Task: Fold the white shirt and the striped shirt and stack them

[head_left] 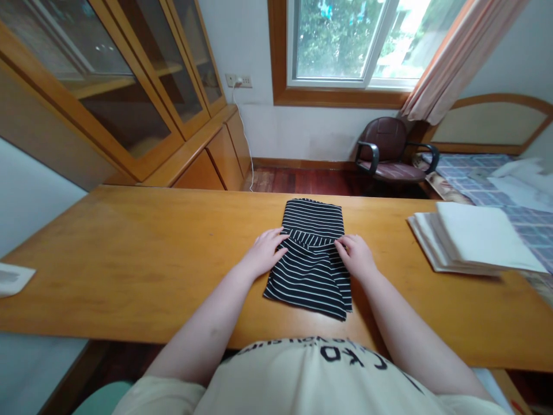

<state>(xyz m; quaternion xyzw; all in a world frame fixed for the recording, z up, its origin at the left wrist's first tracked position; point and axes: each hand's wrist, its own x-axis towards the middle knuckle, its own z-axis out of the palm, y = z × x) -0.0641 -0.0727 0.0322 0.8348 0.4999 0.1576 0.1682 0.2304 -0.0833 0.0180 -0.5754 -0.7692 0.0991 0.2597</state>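
Note:
A black garment with thin white stripes (311, 253) lies folded into a narrow strip on the wooden table (142, 259), in front of me. My left hand (264, 252) rests flat on its left edge, fingers stretched toward the middle fold. My right hand (356, 255) sits on the right edge, fingers curled down and pinching the cloth at the fold line. Both forearms reach in from the bottom of the view.
A stack of folded white cloth (470, 237) lies on the table's right end. A paper (12, 278) sits at the far left. Beyond the table stand a brown chair (389, 151), a glass-door cabinet (142, 98) and a bed (510, 190).

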